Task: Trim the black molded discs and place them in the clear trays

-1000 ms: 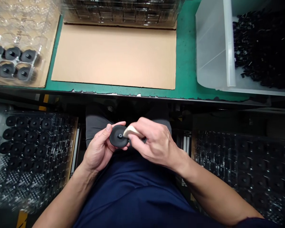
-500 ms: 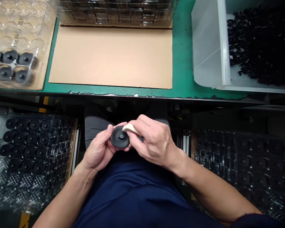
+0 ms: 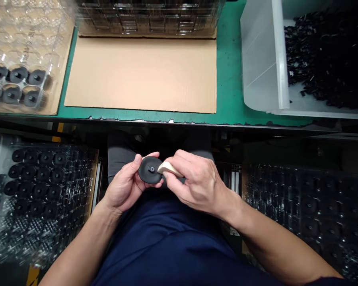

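A round black disc-shaped part (image 3: pixel 146 174) with a small raised stub at its centre lies tilted in my left hand (image 3: pixel 125 184), whose fingers and thumb close round its rim. My right hand (image 3: pixel 198 182) pinches a folded cream-coloured cloth or pad (image 3: pixel 170 170); its exact kind I cannot make out. The pad's tip touches the disc's right edge. Both hands are above my lap, below the front edge of the green table (image 3: pixel 231 91).
On the table are a cardboard sheet (image 3: pixel 143 75), stacked clear trays (image 3: pixel 149 18), a clear tray with black discs (image 3: pixel 10 49) and a translucent bin (image 3: pixel 259 59) of small black pieces. Stacked trays of discs stand low at left (image 3: pixel 44 198) and right (image 3: pixel 322 210).
My right hand has moved the cream pad slightly down along the disc's rim, from its upper right to its right side. The left hand still holds the disc in nearly the same place.
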Tool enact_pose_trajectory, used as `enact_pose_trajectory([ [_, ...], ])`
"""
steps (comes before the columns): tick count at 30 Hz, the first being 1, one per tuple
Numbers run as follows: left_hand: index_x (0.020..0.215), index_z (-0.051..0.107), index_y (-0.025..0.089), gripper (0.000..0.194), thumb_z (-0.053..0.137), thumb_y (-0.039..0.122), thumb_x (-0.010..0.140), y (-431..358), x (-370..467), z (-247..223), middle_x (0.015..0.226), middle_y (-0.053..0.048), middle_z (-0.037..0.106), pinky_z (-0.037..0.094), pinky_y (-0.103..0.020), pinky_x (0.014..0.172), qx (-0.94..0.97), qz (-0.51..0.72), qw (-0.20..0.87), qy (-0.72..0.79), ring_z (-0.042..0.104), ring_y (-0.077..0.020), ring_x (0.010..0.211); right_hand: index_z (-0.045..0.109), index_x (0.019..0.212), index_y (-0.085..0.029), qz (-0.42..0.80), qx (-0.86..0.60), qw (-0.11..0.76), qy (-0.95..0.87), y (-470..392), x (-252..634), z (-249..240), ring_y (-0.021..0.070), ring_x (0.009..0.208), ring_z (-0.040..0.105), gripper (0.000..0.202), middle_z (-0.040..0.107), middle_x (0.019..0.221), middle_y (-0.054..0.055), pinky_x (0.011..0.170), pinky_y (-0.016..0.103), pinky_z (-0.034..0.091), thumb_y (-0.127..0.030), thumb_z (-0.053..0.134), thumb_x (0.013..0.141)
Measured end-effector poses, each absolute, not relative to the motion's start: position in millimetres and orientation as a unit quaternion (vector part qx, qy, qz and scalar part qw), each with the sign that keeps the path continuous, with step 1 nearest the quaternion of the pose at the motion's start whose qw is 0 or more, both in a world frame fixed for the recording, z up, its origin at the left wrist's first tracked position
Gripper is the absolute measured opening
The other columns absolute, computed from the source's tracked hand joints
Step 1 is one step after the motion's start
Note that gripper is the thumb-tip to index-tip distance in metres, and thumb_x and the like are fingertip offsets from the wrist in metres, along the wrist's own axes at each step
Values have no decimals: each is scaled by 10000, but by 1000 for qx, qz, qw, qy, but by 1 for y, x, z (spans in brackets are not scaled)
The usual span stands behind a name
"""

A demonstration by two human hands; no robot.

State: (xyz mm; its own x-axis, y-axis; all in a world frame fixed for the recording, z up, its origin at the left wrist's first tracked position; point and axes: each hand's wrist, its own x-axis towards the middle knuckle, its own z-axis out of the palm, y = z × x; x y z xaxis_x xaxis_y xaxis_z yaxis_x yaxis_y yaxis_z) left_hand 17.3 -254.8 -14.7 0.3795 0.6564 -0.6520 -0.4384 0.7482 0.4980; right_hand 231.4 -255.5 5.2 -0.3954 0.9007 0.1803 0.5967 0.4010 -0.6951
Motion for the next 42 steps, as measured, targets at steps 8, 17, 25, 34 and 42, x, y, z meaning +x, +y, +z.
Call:
enact_pose_trajectory([
  [8,979,827,118,488,780,597,901,-259,24,-24,789,-118,770,642,-283,551,94,234,891,377,742,-224,633,738,1133,-175,182,-329,299,-877,-244,231,3,224,845,518,263,690,1009,73,689,383,364,-288,502,1105],
  [17,1166,807,136,459,854,486,872,-253,16,-23,992,-112,796,685,-315,763,153,340,804,463,767,-212,802,714,965,-163,301,-487,286,-768,-256,225,-12,186,783,524,195,621,871,42,740,350,409,-201,538,1039],
  [25,1093,824,194,348,853,465,877,-257,23,-30,1018,-75,801,688,-319,741,81,340,844,406,765,-202,850,744,1095,-172,227,-403,319,-827,-242,225,-13,217,866,533,221,691,987,70,752,375,377,-242,536,1069],
  [34,1255,788,201,477,906,400,838,-256,9,-28,1045,-109,796,644,-240,825,171,365,780,478,756,-174,882,694,913,-164,373,-502,326,-709,-251,219,-26,169,772,528,157,607,850,27,743,324,414,-200,579,1014],
  [42,1066,828,170,406,905,481,816,-261,18,-38,975,-87,801,684,-306,708,70,325,841,426,765,-206,801,746,1107,-172,269,-387,328,-819,-246,223,-23,207,856,564,229,696,1001,69,759,361,418,-229,526,1076],
])
